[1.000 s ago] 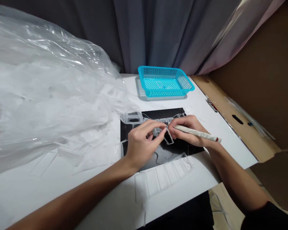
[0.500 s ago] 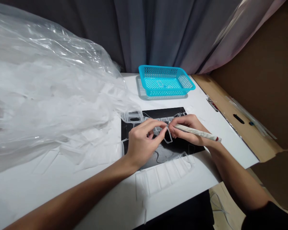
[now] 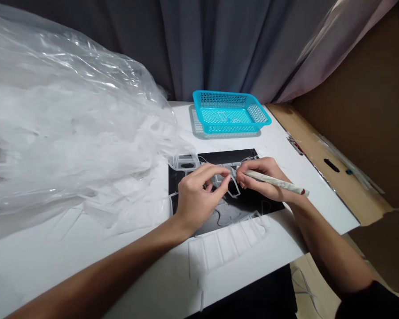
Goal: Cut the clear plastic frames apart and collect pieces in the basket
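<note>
Holding small translucent frame [image 3: 236, 184] pinched between thumb and forefinger of left hand [image 3: 197, 195], above dark sheet [image 3: 219, 157] on tabletop [image 3: 272, 248]; clasping pale stick [image 3: 277, 180] in fingers of right hand [image 3: 268, 166]; now shifted slightly right, leaving wider gap than half a second ago; probably out of contact.

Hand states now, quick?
Left hand: closed, pinching a thin translucent frame.
Right hand: closed, holding a pale pen-like tool.
</note>
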`<state>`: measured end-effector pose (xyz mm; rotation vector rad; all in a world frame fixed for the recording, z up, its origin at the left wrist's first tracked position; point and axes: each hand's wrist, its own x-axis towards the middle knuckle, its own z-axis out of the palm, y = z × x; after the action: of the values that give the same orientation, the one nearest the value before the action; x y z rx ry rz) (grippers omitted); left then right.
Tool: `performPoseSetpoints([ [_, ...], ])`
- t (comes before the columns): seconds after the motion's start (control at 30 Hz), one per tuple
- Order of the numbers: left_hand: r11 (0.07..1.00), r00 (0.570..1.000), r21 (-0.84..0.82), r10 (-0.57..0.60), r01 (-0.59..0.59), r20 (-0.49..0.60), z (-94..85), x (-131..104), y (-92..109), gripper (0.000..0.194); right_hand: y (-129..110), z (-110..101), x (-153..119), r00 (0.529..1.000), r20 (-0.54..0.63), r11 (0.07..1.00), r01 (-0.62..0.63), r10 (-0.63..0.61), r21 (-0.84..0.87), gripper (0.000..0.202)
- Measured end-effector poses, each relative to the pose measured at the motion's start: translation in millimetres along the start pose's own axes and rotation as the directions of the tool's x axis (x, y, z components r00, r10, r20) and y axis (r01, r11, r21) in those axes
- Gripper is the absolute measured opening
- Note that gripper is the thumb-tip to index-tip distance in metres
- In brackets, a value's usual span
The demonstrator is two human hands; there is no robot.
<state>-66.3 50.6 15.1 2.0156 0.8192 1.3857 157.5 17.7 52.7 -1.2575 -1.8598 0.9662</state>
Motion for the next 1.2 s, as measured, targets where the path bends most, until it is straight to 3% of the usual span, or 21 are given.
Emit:
performPoseSetpoints([
  [0.4,1.000,1.000,-0.012,-0.014,0.014,0.026,1.0,-1.2,-2.2,0.014,-3.3,4.5,2.5,1.000,0.019,0.999,0.017,-0.017,-0.037,0.020],
  [0.73,0.998,0.998,-0.014,-0.058,0.058,0.017,0.3,-0.4,-1.3,0.014,-1.5,-0.8,1.6,0.993,0.067,0.994,0.098,-0.101,0.049,0.013],
  [1.03,0.997,0.997,-0.026,-0.069,0.069,0.025,-0.3,-0.6,-0.4,0.014,-1.8,2.6,2.9,0.995,-0.083,0.998,0.060,-0.060,-0.004,0.013],
  [1.2,0.997,0.998,-0.058,-0.055,0.055,-0.007,-1.6,-1.6,-1.0,0.013,-2.3,7.3,3.7,0.998,-0.020,0.998,0.065,-0.065,-0.014,0.015],
])
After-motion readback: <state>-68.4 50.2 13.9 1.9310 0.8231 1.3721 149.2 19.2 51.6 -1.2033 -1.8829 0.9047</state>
